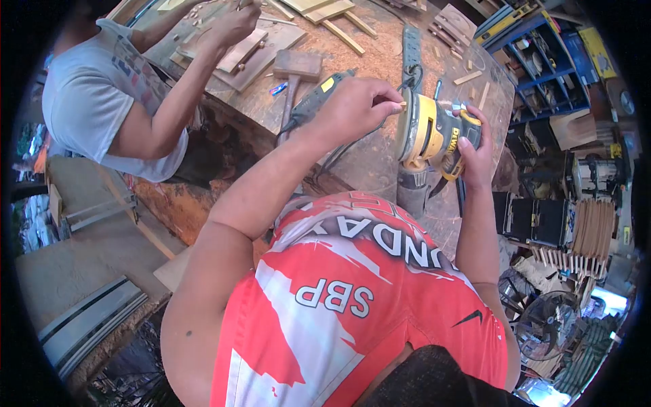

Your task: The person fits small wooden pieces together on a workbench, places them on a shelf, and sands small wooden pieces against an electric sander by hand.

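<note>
My right hand [477,152] is wrapped round the body of a yellow and black DeWalt sander [434,132], tilted on its side with its round pad facing left. Close to that pad, my left hand [356,105] has thumb and forefinger pinched on a small light wooden piece [403,105], mostly hidden by the fingers. I cannot make out whether the piece touches the pad. Below my left hand lies a dark green power tool [319,95] with a cable. A wooden mallet [297,66] rests beside it on the dusty workbench [366,163].
At the upper left a co-worker [115,95] in a light shirt handles something small above wooden boards [254,57]. Wood strips [342,37] and sawdust lie at the back. On the right stand a blue organizer [549,61], black cases [536,218] and a fan [548,325].
</note>
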Demonstrator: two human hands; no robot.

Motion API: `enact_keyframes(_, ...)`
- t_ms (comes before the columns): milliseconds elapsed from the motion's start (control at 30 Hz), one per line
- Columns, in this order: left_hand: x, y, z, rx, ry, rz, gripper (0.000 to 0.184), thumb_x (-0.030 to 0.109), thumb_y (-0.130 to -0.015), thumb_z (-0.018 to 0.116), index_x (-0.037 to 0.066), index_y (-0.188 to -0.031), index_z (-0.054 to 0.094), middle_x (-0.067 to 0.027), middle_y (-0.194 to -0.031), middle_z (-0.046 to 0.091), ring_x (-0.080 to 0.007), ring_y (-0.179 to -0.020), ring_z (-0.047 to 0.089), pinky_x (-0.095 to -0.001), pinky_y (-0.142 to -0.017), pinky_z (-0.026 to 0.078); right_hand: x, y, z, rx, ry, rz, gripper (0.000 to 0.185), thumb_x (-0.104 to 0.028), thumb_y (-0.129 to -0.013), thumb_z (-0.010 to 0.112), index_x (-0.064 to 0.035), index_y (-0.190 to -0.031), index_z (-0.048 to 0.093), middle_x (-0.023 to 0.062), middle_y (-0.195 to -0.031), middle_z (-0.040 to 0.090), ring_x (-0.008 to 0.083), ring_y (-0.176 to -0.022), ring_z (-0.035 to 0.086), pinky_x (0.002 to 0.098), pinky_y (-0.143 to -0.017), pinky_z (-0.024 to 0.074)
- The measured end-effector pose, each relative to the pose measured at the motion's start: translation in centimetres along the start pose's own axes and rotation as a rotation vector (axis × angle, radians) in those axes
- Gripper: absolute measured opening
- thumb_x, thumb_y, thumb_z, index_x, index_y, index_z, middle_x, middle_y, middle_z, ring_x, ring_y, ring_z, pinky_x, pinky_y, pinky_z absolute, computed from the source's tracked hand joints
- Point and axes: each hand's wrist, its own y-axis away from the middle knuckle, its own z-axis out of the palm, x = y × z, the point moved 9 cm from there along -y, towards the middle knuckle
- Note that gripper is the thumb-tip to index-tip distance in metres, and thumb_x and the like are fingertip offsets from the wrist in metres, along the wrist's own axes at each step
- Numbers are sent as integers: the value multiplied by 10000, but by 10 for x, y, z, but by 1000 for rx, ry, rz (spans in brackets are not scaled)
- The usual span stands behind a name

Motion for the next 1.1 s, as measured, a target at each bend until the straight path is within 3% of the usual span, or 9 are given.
enact_keyframes(600, -3, -6, 7, -8, 22, -26, 167, 114, -827, 704, 3, -951, 706, -112, -795, 692, -143, -687, 648, -277, -648, 510, -5, -4, -3, 6, 2, -12, 657, -246, -725, 687, -26, -1301, 461, 126, -1185, 578, 224, -1088, 573, 349, -969, 436)
enact_keyframes(1100, -10, -5, -1, 13, 113, -131, 155, 127, -852, 693, 19, -962, 708, -36, -767, 692, -63, -679, 608, -239, -627, 491, -15, -7, -2, 6, 35, -31, 643, -212, -725, 677, -47, -1311, 467, 141, -1193, 590, 233, -1096, 584, 360, -981, 437)
